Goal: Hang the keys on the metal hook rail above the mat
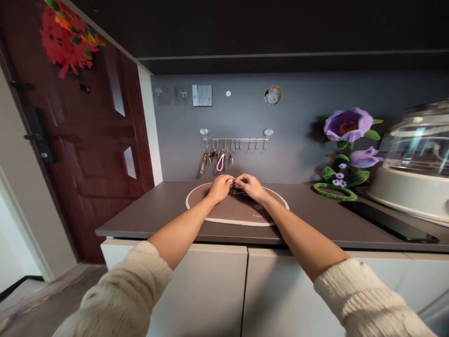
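My left hand (220,187) and my right hand (250,186) meet over the oval brown mat (224,214), fingers pinched and fingertips almost touching. Between them is a small key ring (234,179), gripped from both sides. Small dark and reddish pieces (239,191) hang or lie just below it, partly covered by my right hand; their exact kind is hard to make out. Behind my hands, a hook rail (235,139) on the wall carries several keys on its left half, among them a pink loop strap (220,163) and a brown-gold tag (203,164).
On the right of the countertop (147,206) are a purple knitted flower (349,125) with a green ring base, a black phone (389,221) and a white appliance with a clear cover (414,182). A dark cabinet (280,32) overhangs. The red-brown door (87,140) stands left.
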A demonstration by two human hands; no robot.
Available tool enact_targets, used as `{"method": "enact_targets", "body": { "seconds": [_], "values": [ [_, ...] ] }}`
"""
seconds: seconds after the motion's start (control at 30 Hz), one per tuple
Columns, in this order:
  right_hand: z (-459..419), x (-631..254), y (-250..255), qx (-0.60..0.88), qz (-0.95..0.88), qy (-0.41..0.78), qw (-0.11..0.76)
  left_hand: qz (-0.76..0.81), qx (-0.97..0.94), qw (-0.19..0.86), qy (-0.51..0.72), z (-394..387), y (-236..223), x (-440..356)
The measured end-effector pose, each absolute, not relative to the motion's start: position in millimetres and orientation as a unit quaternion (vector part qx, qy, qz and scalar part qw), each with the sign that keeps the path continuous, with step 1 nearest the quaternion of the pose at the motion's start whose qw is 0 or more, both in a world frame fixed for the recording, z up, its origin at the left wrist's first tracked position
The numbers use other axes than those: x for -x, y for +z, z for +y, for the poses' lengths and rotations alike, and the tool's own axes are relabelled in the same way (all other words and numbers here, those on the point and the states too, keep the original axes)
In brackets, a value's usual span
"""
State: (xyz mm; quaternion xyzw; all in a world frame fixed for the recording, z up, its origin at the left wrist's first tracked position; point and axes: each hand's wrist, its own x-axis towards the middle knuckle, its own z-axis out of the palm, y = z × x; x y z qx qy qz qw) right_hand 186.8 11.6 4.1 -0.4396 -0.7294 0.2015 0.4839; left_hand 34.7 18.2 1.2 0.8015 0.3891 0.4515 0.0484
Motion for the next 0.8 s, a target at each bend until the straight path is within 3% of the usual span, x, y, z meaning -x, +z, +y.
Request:
{"method": "enact_targets", "body": {
  "seconds": [0.53, 0.8],
  "values": [
    [16.6, -191.8, 3.1, 0.454, -0.691, 0.15, 0.542, 0.401, -0.784, -0.006, 0.474, 21.8, -4.1, -38.6],
    [28.9, -191.4, 33.0, 0.457, -0.647, 0.176, 0.584, 0.43, -0.78, 0.021, 0.454, 21.8, -7.8, -42.3]
  ]
}}
